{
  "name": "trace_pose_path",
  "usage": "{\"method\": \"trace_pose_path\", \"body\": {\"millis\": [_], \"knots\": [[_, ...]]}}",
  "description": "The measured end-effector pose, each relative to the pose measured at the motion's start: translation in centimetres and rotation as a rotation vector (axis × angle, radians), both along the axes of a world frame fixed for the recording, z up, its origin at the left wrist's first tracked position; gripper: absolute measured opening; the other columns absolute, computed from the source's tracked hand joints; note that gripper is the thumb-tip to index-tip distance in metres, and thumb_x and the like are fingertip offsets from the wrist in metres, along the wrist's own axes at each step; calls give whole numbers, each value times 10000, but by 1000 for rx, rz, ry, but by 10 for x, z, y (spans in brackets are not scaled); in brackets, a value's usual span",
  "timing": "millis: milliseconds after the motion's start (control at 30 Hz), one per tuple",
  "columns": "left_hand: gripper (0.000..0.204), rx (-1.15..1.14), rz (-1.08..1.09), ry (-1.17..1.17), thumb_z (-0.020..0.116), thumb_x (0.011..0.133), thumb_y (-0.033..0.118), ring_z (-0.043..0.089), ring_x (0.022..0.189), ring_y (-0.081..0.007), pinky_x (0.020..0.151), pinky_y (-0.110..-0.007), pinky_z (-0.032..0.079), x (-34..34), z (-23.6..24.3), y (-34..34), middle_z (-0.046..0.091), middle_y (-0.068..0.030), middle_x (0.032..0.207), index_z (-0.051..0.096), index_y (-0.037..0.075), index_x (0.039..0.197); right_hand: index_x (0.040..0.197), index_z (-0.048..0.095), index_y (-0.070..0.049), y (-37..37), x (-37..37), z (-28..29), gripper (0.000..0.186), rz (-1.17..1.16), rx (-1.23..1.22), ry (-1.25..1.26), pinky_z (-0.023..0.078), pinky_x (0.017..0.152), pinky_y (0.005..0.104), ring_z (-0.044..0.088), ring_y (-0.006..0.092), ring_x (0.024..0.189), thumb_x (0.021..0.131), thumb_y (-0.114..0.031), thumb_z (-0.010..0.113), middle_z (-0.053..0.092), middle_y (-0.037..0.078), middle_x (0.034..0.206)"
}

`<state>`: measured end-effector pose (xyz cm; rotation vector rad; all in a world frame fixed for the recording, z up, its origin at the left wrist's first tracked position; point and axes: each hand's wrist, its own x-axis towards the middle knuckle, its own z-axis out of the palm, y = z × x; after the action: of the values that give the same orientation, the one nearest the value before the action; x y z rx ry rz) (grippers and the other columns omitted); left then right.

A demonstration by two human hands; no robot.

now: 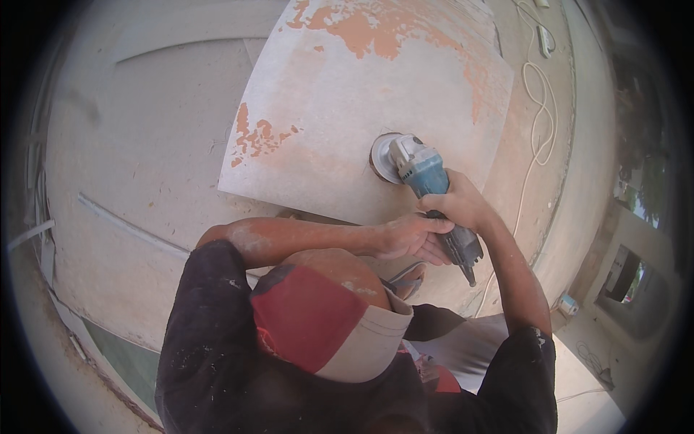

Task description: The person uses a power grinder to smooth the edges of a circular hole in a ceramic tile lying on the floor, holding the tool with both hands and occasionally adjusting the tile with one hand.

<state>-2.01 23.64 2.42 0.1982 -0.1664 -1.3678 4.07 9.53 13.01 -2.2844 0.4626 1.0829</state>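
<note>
My right hand (463, 202) wraps round the blue body of an angle grinder (426, 173), just behind its metal gear head. Farther back, my left hand (410, 236) holds the black rear part of the tool, with the thumb over it and the fingers partly underneath. The grinder's round disc (385, 157) meets a large pale panel (325, 145). Orange patches show through the panel's whitish coat, mostly at its far side and left edge. White dust marks my left forearm. Whether the disc is spinning cannot be told.
The panel lies over a dusty concrete floor (144, 152). A white cord (538, 137) loops along the right to a power strip (546, 42). A thin strip (134, 226) lies at left. A small blue-white can (568, 304) stands at right, and a sandalled foot (408, 278) is below the panel.
</note>
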Motion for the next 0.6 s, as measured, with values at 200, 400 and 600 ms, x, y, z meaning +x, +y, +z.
{"method": "trace_pose_path", "body": {"millis": [200, 400, 600], "knots": [[568, 6, 3, -2, 479, 1112, 423, 618, 1290, -372, 1120, -498, 478, 2, 3, 1, 609, -247, 1399, 475, -24, 1462, 1110, 674, 89, 3, 2, 5, 589, -4, 40, 5, 547, 837, 388, 710, 293, 903, 684, -301, 789, 724, 209, 972], [552, -4, 14, 32, 482, 1113, 400, 614, 1293, -374, 1136, -498, 472, -2, -3, -6, 607, -251, 1396, 476, -32, 1456, 1114, 675, 82, -7, 0, -4, 595, 26, 21, -11, 546, 829, 386, 709, 289, 907, 677, -305, 786, 726, 204, 973], [544, -9, 24, 30, 483, 1113, 391, 614, 1291, -373, 1140, -498, 469, 0, 1, -1, 609, -251, 1391, 478, -32, 1454, 1118, 674, 81, -3, -1, -2, 584, 4, 3, -20, 546, 836, 390, 713, 295, 914, 685, -298, 770, 728, 212, 990]]}}
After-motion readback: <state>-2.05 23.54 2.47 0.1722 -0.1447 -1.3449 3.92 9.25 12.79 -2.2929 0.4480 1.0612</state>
